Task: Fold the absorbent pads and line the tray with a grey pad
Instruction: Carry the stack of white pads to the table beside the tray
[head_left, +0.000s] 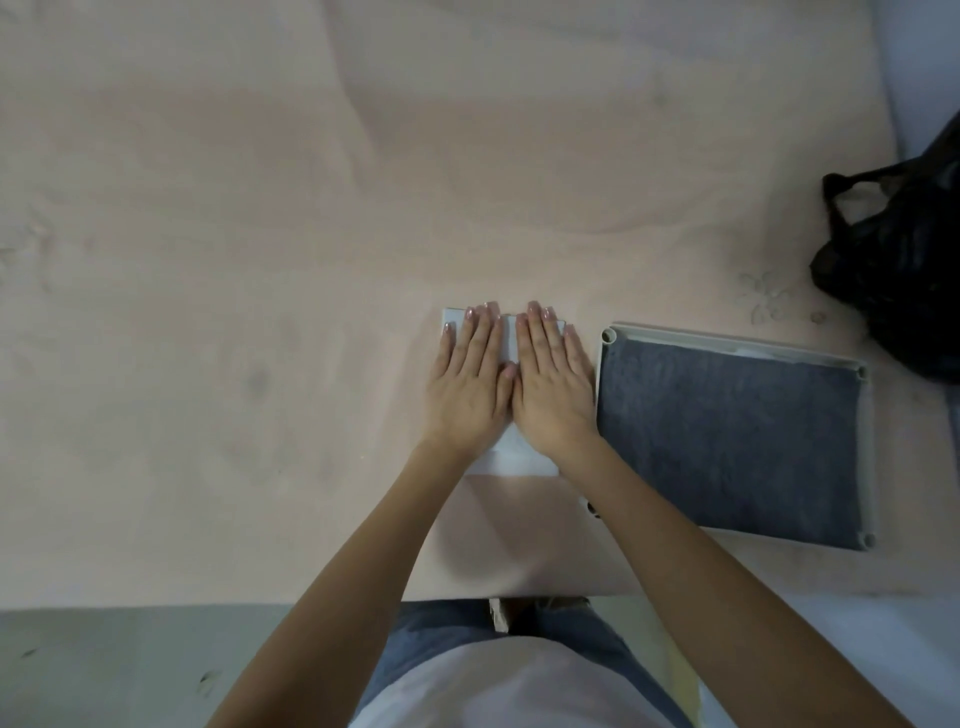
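So there's one white pad (506, 452), one tray (863, 457) and one grey pad (727, 441), which already lies flat inside the tray and fills nearly all of it. Both sit on a pale pink worktop (208, 260), with the tray just to the right of the white pad. Left hand (467, 382) and right hand (553, 387) are both spread flat, palms down, side by side on the white pad with thumbs touching, gripping nothing. The hands cover most of that pad, so I can't tell how it's folded. One black bag (898, 270) sits at the far right, cut off by the frame edge.
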